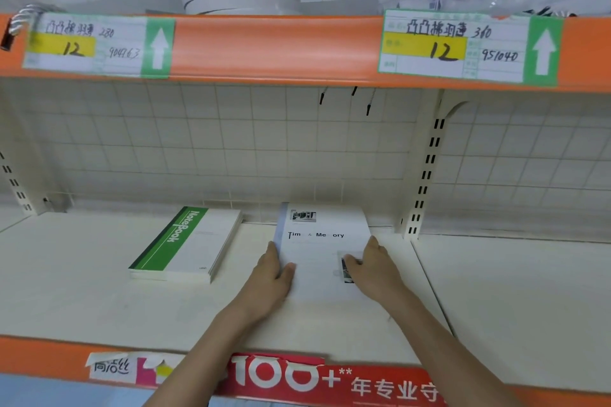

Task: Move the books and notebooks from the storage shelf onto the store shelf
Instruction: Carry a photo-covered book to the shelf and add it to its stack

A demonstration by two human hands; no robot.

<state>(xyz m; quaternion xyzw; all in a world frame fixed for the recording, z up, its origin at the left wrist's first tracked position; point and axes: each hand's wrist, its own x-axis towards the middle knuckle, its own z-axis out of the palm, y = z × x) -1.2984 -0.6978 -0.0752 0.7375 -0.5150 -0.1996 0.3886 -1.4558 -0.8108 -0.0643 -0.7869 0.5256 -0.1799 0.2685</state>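
Note:
A white book titled "Time & Memory" [322,241] lies flat on the cream store shelf [82,301], near its back. My left hand [269,277] grips the book's left edge, thumb on the cover. My right hand [373,271] grips its right edge, thumb over a small picture on the cover. To the left, apart from the book, a stack of green-and-white notebooks [188,243] lies flat and slightly turned.
A slotted upright [425,175] stands just right of the book, with another shelf bay beyond it. The orange shelf edge above [274,46] carries price labels and holds stacked white goods. A red banner [317,380] runs along the front edge.

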